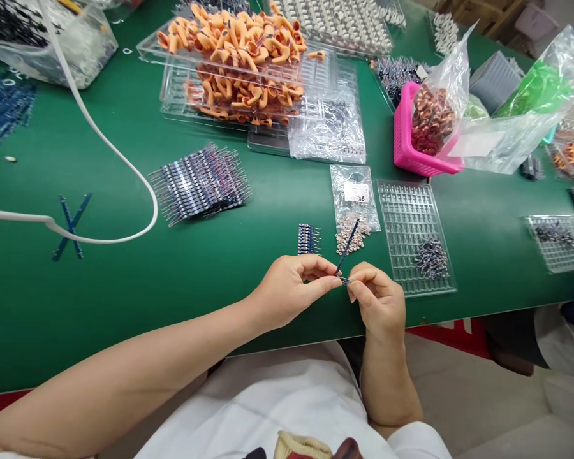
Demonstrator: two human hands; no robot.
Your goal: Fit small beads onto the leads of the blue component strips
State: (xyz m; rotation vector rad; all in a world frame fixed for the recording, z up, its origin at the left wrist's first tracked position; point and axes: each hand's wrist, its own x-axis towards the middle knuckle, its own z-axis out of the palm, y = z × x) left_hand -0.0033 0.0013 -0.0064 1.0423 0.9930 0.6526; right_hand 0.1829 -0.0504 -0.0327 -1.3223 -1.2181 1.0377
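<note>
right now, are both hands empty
No, the left hand holds a thin dark blue strip at its fingertips, close to the right hand.

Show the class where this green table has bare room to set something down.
Broadest: between the crossed blue strips and the left forearm. Smaller: between the stacked strips and the plastic bag. Crowded: the far side, with orange pieces and the pink basket; beyond the right hand, tiny pieces and a clear tray.
</note>
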